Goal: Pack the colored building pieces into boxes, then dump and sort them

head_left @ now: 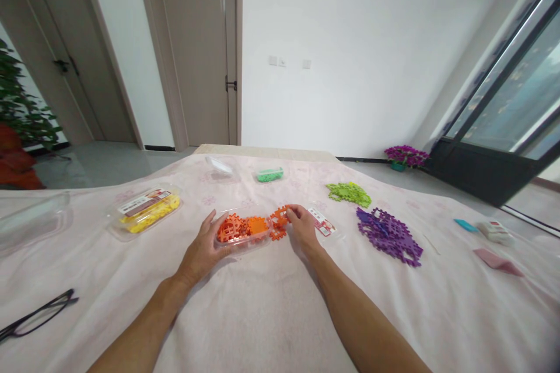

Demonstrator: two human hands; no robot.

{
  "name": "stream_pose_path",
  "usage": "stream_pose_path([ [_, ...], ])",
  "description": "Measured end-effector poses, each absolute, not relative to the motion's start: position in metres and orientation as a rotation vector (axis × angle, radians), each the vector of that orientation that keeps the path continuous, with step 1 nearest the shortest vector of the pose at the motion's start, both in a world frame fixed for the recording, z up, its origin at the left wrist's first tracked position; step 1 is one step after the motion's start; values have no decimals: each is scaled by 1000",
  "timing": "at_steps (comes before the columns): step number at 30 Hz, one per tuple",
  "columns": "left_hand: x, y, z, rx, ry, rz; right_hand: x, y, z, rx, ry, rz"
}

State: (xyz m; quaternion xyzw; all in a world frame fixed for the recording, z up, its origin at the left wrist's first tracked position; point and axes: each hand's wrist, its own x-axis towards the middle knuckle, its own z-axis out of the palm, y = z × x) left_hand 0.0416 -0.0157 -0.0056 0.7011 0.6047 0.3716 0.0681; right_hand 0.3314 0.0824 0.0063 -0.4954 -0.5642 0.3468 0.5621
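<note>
Clear tray [250, 245]: on desk [262, 320], long axis left-right, between the hands
Left hand [202, 249]: fingers clamped around tray's left end
Right hand [301, 225]: fingers pinched on orange piece [279, 218], at tray's right end

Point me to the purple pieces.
In the head view, the purple pieces lie on the cloth-covered table, right of the right hand, just on the near side of the lime-green pieces.

Two bare forearms [350, 306]; bare fingers [298, 210]
</note>
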Motion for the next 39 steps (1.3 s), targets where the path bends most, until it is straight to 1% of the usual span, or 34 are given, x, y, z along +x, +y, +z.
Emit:
stream_pose_path([
  [7,41,-16,-7,2108,1743,1150,305,64,37,-1050,-1223,1000],
  [11,42,-15,-9,2159,1721,1171,284,54,45,-977,-1321,1154],
  [14,44,-15,-7,2166,1738,1168,273,53,42,-1013,-1448,1207],
  [17,45,-16,-4,2209,1783,1145,274,59,36,-1136,-1505,1086],
  [20,44,-17,-1,2363,1800,1137,287,68,34,-1215,-1571,852],
  [23,45,-18,2,2569,1746,1125,305,77,33,-1283,-1642,631],
  [25,47,-19,6,2672,1697,1098,316,82,30,-1354,-1659,544],
  [28,52,-21,11,2755,1649,1036,329,87,21,-1478,-1727,473],
  [31,56,-21,14,2766,1641,1017,335,86,16,-1547,-1918,444],
  [35,59,-21,16,2759,1626,1025,336,81,24,-1505,-2255,402],
  [39,62,-20,18,2783,1624,1023,335,75,32,-1529,-2351,343],
])
